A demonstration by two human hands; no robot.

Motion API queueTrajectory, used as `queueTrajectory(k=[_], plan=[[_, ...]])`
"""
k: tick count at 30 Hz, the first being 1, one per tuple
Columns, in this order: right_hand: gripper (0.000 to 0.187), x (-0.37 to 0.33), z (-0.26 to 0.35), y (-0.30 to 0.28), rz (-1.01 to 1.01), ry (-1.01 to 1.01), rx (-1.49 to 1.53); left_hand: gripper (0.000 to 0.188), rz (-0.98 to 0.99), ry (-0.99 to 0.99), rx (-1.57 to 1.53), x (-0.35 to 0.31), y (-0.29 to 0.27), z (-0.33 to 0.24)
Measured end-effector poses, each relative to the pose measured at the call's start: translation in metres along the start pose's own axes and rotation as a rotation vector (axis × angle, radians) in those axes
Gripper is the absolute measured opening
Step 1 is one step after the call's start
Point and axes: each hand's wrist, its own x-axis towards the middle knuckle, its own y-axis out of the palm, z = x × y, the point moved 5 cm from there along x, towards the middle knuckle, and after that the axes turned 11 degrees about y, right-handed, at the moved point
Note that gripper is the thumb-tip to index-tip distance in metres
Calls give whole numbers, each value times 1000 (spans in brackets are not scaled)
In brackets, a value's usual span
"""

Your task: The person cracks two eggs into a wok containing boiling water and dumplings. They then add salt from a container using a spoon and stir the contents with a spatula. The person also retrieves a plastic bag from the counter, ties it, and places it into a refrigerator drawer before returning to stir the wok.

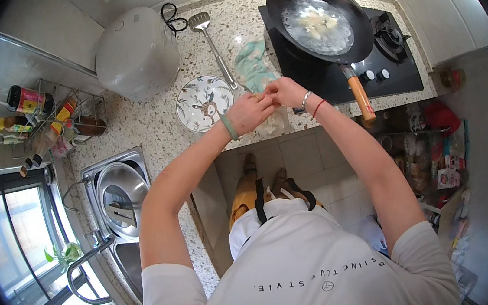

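Observation:
My left hand (pixel 248 112), with a pale green bangle at the wrist, and my right hand (pixel 286 93), with a silver bangle and red string, meet at the counter's front edge. Their fingers are closed and pinch together on a thin plastic bag (pixel 253 63) with a pale teal print. Part of the bag spreads on the counter beyond my hands, and a clear, crumpled part shows below them. What is between the fingertips is mostly hidden. Left of my hands lies a white plate (pixel 205 103) with a deer and leaf pattern. A slotted metal turner (pixel 216 52) rests beside it.
A black wok (pixel 356 23) with a wooden handle (pixel 360 94) jutting forward holds bubbling liquid and pale food on the black gas hob (pixel 405 75). A white rounded appliance (pixel 137 53) stands back left. Further left are a bottle rack (pixel 72 115) and a sink (pixel 138 159) holding metal bowls.

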Motion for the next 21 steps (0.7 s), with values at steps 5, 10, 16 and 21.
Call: queueTrajectory(k=[5,10,16,21], plan=[[12,14,-7,2,113,112,77,25,70,4,50,2,-5,6],[12,13,1,4,6,-51,-60,30,229,67,58,1,4,10],[15,-9,-5,4,-95,-103,468,21,112,29,62,3,3,11],[15,-37,-27,17,-241,157,500,18,23,-370,-231,-9,21,14]])
